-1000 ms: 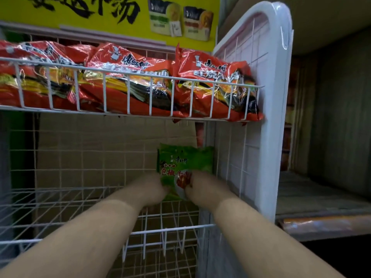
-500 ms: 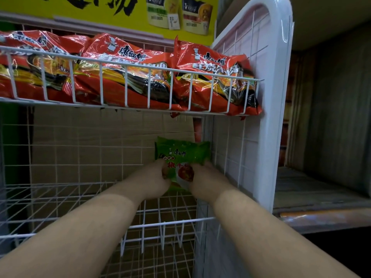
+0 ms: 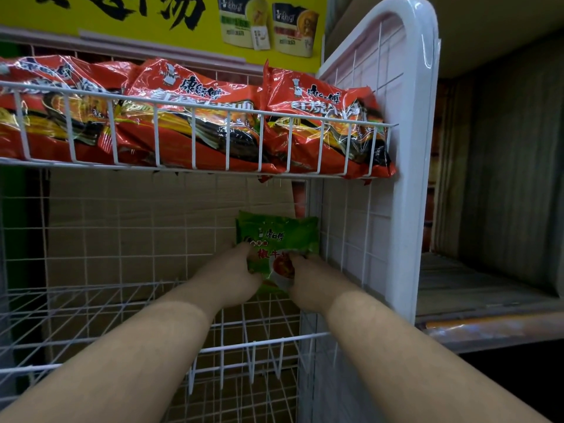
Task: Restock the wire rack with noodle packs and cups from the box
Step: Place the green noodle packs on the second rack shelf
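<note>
Head view, centre-right: left hand (image 3: pixel 235 274) and right hand (image 3: pixel 308 277) clamp fingers on a green noodle pack (image 3: pixel 276 236), upright in the wire rack (image 3: pixel 409 178) corner (probably starting a row); red packs (image 3: pixel 195 117) fill the upper frame.

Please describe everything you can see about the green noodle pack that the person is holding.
The green noodle pack is a glossy plastic pouch with white and red characters and a red food picture near its bottom. It stands nearly upright at the back right corner of the lower wire shelf, beside the rack's side grid. The left hand and right hand grip its lower edges; its bottom edge is hidden behind them.
</note>
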### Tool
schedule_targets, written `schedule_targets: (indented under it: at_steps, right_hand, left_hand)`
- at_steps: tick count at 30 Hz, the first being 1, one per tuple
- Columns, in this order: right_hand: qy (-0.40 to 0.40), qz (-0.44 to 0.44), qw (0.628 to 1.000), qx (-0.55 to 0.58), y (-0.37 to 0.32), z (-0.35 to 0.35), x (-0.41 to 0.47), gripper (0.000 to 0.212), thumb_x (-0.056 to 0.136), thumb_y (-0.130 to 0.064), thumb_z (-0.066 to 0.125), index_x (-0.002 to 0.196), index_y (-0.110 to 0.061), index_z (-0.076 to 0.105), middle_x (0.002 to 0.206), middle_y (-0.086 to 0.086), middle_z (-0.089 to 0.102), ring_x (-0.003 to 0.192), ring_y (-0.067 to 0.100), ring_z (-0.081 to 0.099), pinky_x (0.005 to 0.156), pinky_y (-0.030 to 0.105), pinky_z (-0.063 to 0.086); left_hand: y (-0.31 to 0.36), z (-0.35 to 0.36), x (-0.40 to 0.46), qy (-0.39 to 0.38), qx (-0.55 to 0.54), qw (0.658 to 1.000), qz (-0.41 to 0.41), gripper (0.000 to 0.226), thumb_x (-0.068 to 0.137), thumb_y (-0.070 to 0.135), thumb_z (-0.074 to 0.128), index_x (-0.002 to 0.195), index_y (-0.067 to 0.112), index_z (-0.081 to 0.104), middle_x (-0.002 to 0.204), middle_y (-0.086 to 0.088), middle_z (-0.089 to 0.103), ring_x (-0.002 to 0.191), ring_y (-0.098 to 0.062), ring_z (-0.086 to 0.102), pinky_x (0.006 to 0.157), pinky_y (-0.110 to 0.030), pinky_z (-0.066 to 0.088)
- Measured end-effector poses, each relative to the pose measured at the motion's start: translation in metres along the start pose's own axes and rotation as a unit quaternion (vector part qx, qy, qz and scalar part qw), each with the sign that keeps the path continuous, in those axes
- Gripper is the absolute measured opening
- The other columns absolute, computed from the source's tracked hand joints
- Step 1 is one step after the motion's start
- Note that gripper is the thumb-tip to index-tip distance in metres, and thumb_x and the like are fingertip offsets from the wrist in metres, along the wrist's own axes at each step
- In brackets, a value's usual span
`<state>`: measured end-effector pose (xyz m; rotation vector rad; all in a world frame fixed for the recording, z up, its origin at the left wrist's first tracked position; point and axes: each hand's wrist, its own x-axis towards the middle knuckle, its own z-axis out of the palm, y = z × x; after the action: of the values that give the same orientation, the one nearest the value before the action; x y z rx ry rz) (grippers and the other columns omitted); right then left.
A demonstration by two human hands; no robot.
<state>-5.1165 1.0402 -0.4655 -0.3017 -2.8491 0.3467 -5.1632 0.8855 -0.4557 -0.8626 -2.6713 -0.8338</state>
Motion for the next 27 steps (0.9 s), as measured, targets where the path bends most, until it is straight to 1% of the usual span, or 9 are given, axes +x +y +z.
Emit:
schedule_targets:
  at_steps: [2, 4, 6, 9, 11, 14, 16, 20, 27]
  right_hand:
    - [0.002, 0.000, 1.000, 0.007, -0.001, 0.000, 0.000, 0.064, 0.095, -0.026, 0.059, 0.152, -0.024, 0.030, 0.148, 0.008, 0.041, 0.127, 0.028, 0.050, 0.106, 0.041, 0.045]
    - [0.005, 0.002, 1.000, 0.014, -0.001, 0.000, 0.000, 0.063, 0.094, -0.027, 0.060, 0.151, -0.023, 0.032, 0.146, 0.008, 0.045, 0.125, 0.027, 0.051, 0.105, 0.040, 0.045]
    - [0.009, 0.007, 1.000, 0.027, -0.001, 0.001, -0.001, 0.065, 0.093, -0.026, 0.061, 0.151, -0.023, 0.031, 0.145, 0.007, 0.046, 0.125, 0.027, 0.052, 0.105, 0.041, 0.045]
    - [0.024, 0.006, 0.999, 0.047, -0.001, -0.001, -0.004, 0.065, 0.092, -0.024, 0.062, 0.148, -0.024, 0.029, 0.143, 0.008, 0.043, 0.122, 0.028, 0.052, 0.103, 0.043, 0.047]
    - [0.039, -0.001, 0.998, 0.045, -0.001, -0.003, -0.006, 0.062, 0.092, -0.023, 0.062, 0.144, -0.027, 0.029, 0.142, 0.009, 0.036, 0.122, 0.029, 0.050, 0.103, 0.044, 0.047]
    - [0.036, -0.010, 0.999, 0.022, 0.000, -0.004, -0.007, 0.060, 0.093, -0.025, 0.060, 0.145, -0.029, 0.030, 0.147, 0.009, 0.026, 0.128, 0.031, 0.042, 0.107, 0.044, 0.043]
    - [0.021, -0.015, 1.000, 0.017, -0.001, -0.005, -0.007, 0.061, 0.095, -0.030, 0.059, 0.148, -0.031, 0.029, 0.150, 0.009, 0.025, 0.129, 0.031, 0.042, 0.107, 0.043, 0.043]
    - [0.007, -0.012, 1.000, 0.005, -0.003, -0.006, -0.006, 0.061, 0.096, -0.028, 0.056, 0.151, -0.030, 0.029, 0.150, 0.009, 0.031, 0.125, 0.030, 0.048, 0.104, 0.041, 0.045]
    - [0.006, -0.019, 1.000, 0.006, -0.004, -0.008, -0.009, 0.051, 0.099, -0.027, 0.053, 0.147, -0.025, 0.038, 0.142, 0.009, 0.043, 0.120, 0.026, 0.051, 0.102, 0.039, 0.047]
  left_hand:
    - [0.002, -0.001, -0.001, 0.007, -0.003, 1.000, 0.006, 0.047, 0.095, 0.028, 0.057, 0.139, 0.024, 0.043, 0.121, 0.000, 0.043, 0.096, -0.012, 0.045, 0.078, -0.023, 0.041]
    - [0.002, -0.001, -0.002, 0.011, -0.004, 1.000, 0.012, 0.051, 0.095, 0.027, 0.057, 0.144, 0.024, 0.039, 0.135, -0.004, 0.041, 0.099, -0.012, 0.044, 0.081, -0.023, 0.041]
    - [0.002, -0.002, -0.002, 0.011, -0.001, 1.000, 0.013, 0.053, 0.096, 0.028, 0.057, 0.145, 0.026, 0.038, 0.141, -0.005, 0.038, 0.100, -0.013, 0.044, 0.083, -0.023, 0.043]
    - [0.002, -0.002, -0.001, 0.009, 0.010, 1.000, 0.009, 0.050, 0.096, 0.028, 0.056, 0.144, 0.026, 0.041, 0.139, -0.005, 0.039, 0.100, -0.013, 0.043, 0.083, -0.023, 0.043]
    - [0.001, -0.001, 0.000, -0.003, 0.016, 1.000, 0.009, 0.046, 0.095, 0.027, 0.056, 0.140, 0.025, 0.046, 0.137, -0.004, 0.043, 0.100, -0.013, 0.045, 0.082, -0.022, 0.042]
    - [0.000, 0.001, 0.001, -0.026, 0.020, 0.999, 0.009, 0.049, 0.095, 0.026, 0.057, 0.142, 0.024, 0.045, 0.140, -0.004, 0.041, 0.109, -0.017, 0.048, 0.086, -0.023, 0.041]
    - [-0.001, 0.001, 0.001, -0.034, 0.030, 0.999, 0.009, 0.053, 0.094, 0.027, 0.058, 0.145, 0.026, 0.043, 0.141, -0.004, 0.039, 0.114, -0.017, 0.047, 0.089, -0.023, 0.041]
    - [-0.006, 0.002, 0.004, -0.049, 0.045, 0.998, 0.017, 0.047, 0.093, 0.030, 0.058, 0.139, 0.031, 0.051, 0.137, -0.003, 0.043, 0.118, -0.020, 0.050, 0.097, -0.029, 0.046]
    - [-0.009, 0.005, 0.007, -0.067, 0.077, 0.995, 0.014, 0.054, 0.093, 0.030, 0.057, 0.145, 0.031, 0.046, 0.145, -0.005, 0.034, 0.125, -0.023, 0.045, 0.104, -0.031, 0.043]
